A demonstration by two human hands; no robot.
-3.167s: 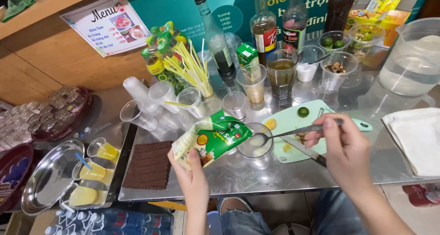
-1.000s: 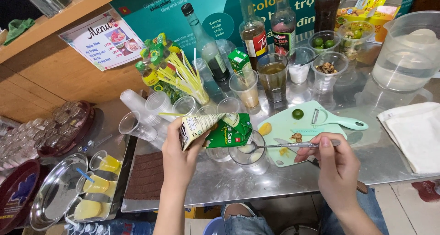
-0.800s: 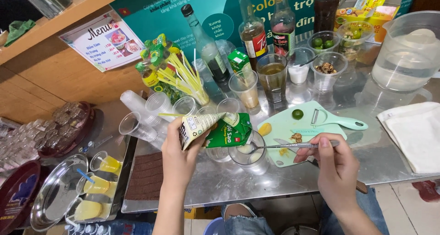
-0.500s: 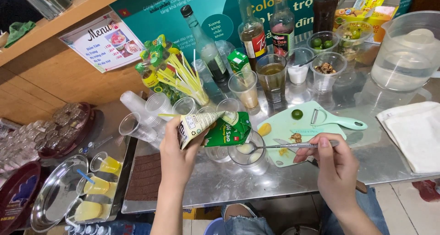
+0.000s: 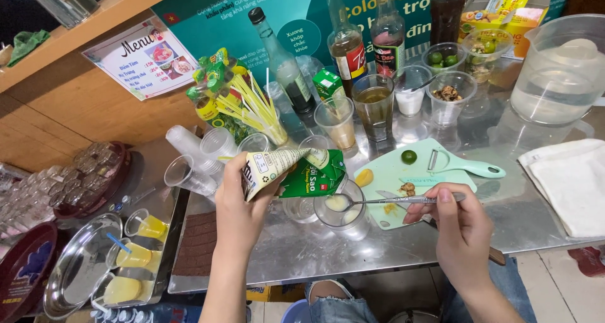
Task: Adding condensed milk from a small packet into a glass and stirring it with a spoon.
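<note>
Green-and-white carton (image 5: 296, 172), tipped, in left hand's (image 5: 242, 200) grip; spoon (image 5: 384, 201), perhaps creamy, pinched by right hand (image 5: 457, 231).

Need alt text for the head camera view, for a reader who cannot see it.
A left hand tips a green and white carton over a long metal spoon held by the right hand above a clear plastic cup. They work on a steel counter crowded with bottles, cups, yellow straws and a pale green cutting board.
</note>
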